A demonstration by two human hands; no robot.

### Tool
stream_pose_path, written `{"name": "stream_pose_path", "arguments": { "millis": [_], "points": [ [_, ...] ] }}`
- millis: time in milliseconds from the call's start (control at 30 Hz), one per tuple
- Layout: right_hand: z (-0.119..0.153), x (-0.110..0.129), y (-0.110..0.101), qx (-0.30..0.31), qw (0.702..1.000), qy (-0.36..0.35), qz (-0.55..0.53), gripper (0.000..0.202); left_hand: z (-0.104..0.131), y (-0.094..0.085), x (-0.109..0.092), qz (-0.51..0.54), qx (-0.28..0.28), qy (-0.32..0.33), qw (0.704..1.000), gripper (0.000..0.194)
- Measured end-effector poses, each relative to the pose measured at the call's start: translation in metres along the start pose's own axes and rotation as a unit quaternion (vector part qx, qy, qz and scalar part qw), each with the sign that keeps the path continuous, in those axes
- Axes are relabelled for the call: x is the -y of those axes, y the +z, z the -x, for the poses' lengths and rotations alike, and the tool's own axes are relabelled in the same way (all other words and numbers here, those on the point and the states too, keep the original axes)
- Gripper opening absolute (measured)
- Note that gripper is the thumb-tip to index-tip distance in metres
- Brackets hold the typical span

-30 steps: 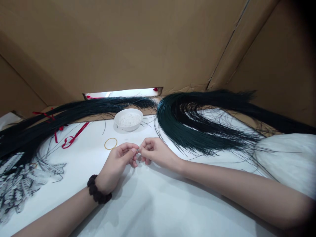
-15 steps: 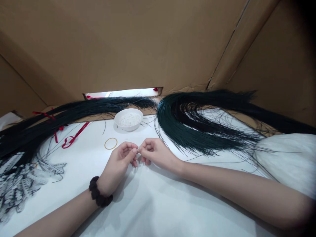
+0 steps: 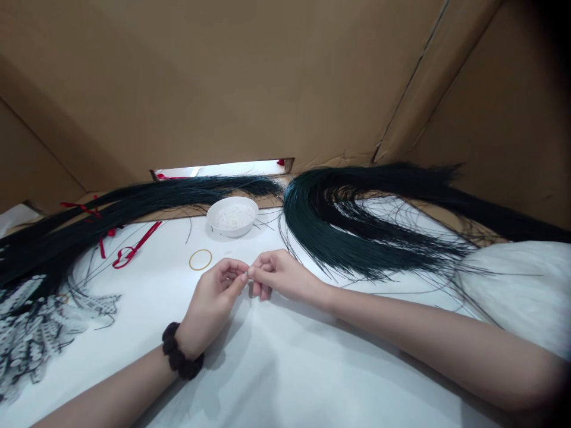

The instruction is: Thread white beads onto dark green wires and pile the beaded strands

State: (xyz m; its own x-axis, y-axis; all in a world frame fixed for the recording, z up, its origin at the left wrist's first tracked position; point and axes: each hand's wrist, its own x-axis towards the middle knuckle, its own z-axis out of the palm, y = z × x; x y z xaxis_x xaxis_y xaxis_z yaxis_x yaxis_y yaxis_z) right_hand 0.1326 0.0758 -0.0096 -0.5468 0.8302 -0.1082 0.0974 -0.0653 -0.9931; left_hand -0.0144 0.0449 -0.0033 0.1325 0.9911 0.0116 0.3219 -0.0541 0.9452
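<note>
My left hand (image 3: 219, 291) and my right hand (image 3: 281, 274) meet fingertip to fingertip over the white table. Both are closed in a pinch around something tiny at the point where they touch; it is too small and too covered to name. Just beyond them stands a white bowl (image 3: 218, 221) holding many small whitish pieces (image 3: 234, 216). A yellow rubber band (image 3: 200, 260) lies flat to the left of my left hand. Behind my right hand, a thick bundle of dark green wires (image 3: 312, 232) bends in a U.
Cardboard walls (image 3: 267, 77) rise behind, with a slot (image 3: 223, 168) low down. More dark strands (image 3: 111, 205) stretch leftward, with red ribbon (image 3: 134, 248) near them. White-tipped pieces (image 3: 40, 333) pile at left; a white bundle (image 3: 526, 291) sits at right.
My fingertips have shifted slightly and drawn closer together, so the small thing between them shows less. The bowl, wires and rubber band have stayed put.
</note>
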Motion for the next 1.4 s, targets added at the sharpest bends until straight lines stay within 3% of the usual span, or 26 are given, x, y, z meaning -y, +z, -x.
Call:
{"name": "stream_pose_path", "arguments": {
  "millis": [667, 1067, 1233, 1400],
  "points": [
    [0.000, -0.004, 0.001, 0.003, 1.000, -0.020, 0.000, 0.012, 0.005, -0.001, -0.002, -0.132, -0.052, 0.104, 0.985, 0.018],
    [-0.004, 0.003, -0.007, 0.039, 0.999, 0.014, -0.009, 0.025, 0.006, 0.000, -0.004, -0.126, -0.051, 0.093, 0.986, 0.011],
    [-0.006, 0.003, -0.014, 0.074, 0.997, 0.016, -0.025, 0.015, 0.004, -0.002, -0.001, -0.160, -0.074, 0.093, 0.980, 0.012],
    [-0.008, -0.001, -0.014, 0.046, 0.999, 0.009, -0.001, 0.007, 0.004, -0.002, -0.001, -0.205, -0.078, 0.121, 0.968, 0.013]
  ]
}}
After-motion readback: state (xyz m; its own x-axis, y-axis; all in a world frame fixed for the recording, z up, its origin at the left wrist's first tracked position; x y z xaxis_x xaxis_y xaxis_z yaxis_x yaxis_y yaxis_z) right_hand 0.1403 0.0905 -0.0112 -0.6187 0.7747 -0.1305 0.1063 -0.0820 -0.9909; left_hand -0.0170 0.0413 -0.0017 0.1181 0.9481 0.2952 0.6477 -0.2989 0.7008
